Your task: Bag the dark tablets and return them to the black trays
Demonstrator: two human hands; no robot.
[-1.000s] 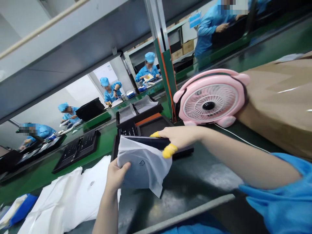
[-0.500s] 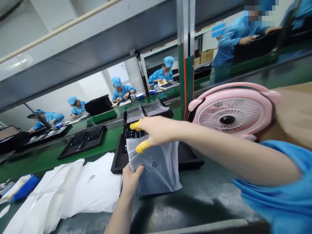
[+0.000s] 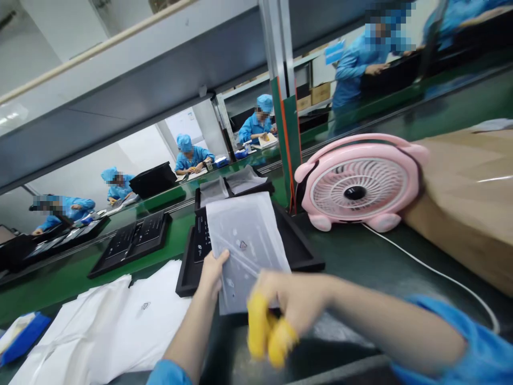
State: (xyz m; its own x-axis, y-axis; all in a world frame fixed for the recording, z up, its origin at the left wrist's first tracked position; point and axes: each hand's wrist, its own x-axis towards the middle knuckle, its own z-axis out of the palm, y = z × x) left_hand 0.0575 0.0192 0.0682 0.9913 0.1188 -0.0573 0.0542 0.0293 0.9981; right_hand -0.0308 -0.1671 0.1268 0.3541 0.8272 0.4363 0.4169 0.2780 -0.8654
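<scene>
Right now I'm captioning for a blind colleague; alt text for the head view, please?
A left hand holds a translucent sleeve; the blurred right hand, with yellow-covered fingers, is near its lower edge. Black trays lie beyond, white sheets left, a pink fan right.

Access to the black rectangular tray (image 3: 302,247) is partly barred by the translucent white bag (image 3: 250,222). A passage over the dark green desk (image 3: 352,254) is left between tray and thin white cord (image 3: 433,268); beyond, it is blocked by the round pink plastic fan (image 3: 356,182).
</scene>
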